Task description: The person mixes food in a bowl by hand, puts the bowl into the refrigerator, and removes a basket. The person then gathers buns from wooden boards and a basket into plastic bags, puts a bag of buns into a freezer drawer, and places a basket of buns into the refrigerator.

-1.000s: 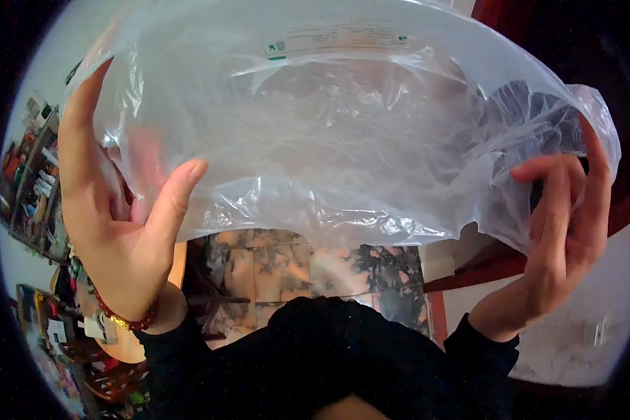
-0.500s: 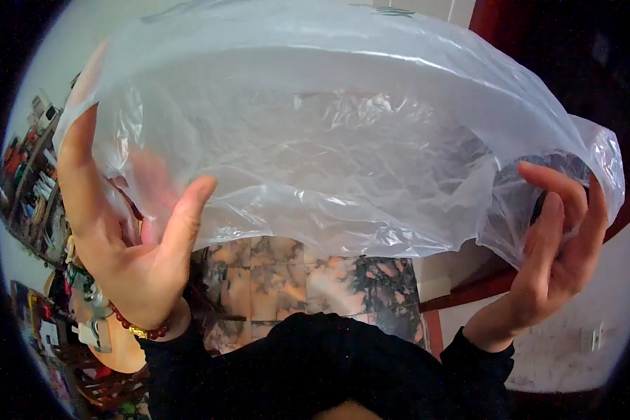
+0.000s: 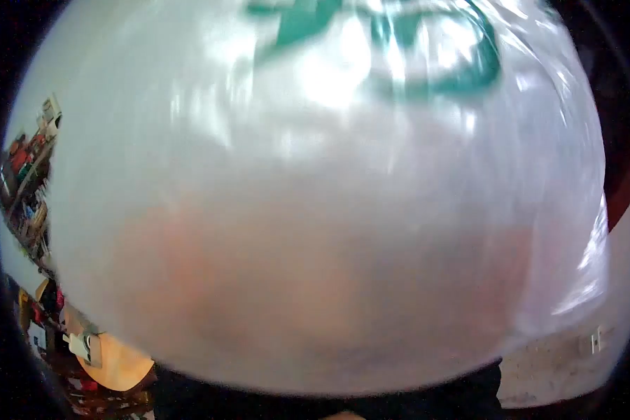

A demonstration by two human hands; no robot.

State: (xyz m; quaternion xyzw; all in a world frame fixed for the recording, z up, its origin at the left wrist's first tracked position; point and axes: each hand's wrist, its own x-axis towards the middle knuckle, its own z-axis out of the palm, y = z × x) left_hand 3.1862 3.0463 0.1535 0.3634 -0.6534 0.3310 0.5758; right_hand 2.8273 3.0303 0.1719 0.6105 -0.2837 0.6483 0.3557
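A translucent white plastic bag [image 3: 315, 154] with green printing [image 3: 441, 84] spreads across nearly the whole head view, very close to the camera. Bright reflections and creases run over its upper part and right edge. Through the film, a blurred pinkish patch that seems to be my left hand [image 3: 178, 255] shows at the lower left. A fainter reddish patch, apparently my right hand [image 3: 511, 273], lies behind the plastic at the right. Fingers of both hands are hidden, so their grip on the bag cannot be made out. My dark clothing [image 3: 189, 392] shows below the bag.
Crowded shelves [image 3: 31, 182] line the left side. Below them is a round wooden surface [image 3: 122, 364] with a pale object [image 3: 87, 348] on it. At the right are a pale wall [image 3: 553, 371] with a socket [image 3: 595, 341] and a dark red panel [image 3: 619, 189].
The bag's opening and both hands were plainly visible before. The bag has come up in front of the camera, now covering the hands and floor, and its green print has come into view.
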